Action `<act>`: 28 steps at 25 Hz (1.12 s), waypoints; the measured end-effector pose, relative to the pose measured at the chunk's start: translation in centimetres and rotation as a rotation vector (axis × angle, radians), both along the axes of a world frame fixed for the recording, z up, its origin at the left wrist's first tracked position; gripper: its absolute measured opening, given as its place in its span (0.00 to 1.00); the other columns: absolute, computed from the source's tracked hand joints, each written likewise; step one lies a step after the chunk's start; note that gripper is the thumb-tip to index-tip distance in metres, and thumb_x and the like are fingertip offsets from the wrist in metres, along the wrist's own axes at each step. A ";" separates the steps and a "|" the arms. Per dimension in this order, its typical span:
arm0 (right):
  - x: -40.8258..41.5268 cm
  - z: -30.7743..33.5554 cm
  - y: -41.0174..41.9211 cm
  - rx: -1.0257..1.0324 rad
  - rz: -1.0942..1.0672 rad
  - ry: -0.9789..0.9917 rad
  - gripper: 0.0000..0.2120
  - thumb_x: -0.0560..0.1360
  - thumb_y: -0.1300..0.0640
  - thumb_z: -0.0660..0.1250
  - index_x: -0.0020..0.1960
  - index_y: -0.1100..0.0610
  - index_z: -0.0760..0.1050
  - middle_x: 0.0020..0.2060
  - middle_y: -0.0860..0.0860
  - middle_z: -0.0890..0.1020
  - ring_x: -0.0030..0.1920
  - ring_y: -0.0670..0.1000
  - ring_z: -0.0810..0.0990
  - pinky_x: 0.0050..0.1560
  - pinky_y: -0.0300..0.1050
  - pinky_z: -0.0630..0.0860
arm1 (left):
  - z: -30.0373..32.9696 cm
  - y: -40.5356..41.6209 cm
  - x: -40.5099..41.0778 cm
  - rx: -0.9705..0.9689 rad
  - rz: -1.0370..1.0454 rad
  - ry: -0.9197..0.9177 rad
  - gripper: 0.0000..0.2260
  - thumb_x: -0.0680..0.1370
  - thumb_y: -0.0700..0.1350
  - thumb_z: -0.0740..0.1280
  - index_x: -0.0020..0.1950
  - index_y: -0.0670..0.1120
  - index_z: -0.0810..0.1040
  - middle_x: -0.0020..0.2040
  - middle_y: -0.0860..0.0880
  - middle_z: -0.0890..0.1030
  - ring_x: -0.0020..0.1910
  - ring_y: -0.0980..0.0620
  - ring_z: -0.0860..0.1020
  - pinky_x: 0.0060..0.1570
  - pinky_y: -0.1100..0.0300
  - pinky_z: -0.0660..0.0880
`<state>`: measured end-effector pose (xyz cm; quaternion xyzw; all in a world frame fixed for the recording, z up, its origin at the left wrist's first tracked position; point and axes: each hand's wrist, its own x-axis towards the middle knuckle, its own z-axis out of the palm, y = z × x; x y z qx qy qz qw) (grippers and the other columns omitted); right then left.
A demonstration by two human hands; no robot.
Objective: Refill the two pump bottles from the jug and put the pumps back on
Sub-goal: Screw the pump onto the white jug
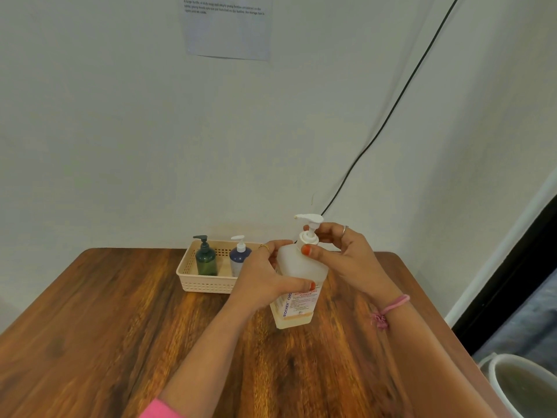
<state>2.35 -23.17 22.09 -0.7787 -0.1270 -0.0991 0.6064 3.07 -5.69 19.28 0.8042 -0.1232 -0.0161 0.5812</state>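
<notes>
A large translucent jug [297, 267] with a labelled front stands on the wooden table [120, 321], holding a little yellowish liquid at its bottom. My left hand [265, 276] grips the jug's body. My right hand [340, 251] pinches the collar of its white pump [310, 224] at the neck. A dark green pump bottle [206, 259] and a dark blue pump bottle [239, 257] stand upright in a beige basket [205, 285] behind my left hand, each with its pump on.
The basket sits at the table's back edge against a white wall. A black cable [391, 110] runs down the wall. A white bucket [524, 384] stands on the floor past the table's right edge.
</notes>
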 end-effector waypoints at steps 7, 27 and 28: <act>0.1 -0.3 0.5 -0.001 -0.054 -0.013 0.16 0.67 0.56 0.76 0.53 0.52 0.78 0.49 0.47 0.83 0.51 0.45 0.80 0.48 0.41 0.79 | -0.2 0.2 0.3 -0.003 0.015 -0.011 0.34 0.59 0.47 0.82 0.63 0.53 0.73 0.55 0.56 0.78 0.52 0.60 0.76 0.45 0.66 0.77; 0.3 -0.2 -0.7 -0.002 0.113 0.133 0.28 0.63 0.52 0.77 0.60 0.55 0.73 0.55 0.51 0.81 0.54 0.49 0.81 0.52 0.48 0.80 | -0.1 0.0 0.0 0.033 -0.013 -0.004 0.35 0.60 0.47 0.81 0.64 0.55 0.72 0.52 0.61 0.76 0.48 0.66 0.74 0.36 0.73 0.72; 0.1 -0.1 -0.9 0.019 0.175 0.157 0.28 0.66 0.57 0.75 0.64 0.55 0.71 0.57 0.50 0.80 0.55 0.49 0.81 0.52 0.47 0.80 | -0.1 0.0 0.0 0.035 -0.012 -0.004 0.35 0.60 0.47 0.81 0.64 0.55 0.72 0.52 0.61 0.76 0.48 0.66 0.74 0.37 0.72 0.71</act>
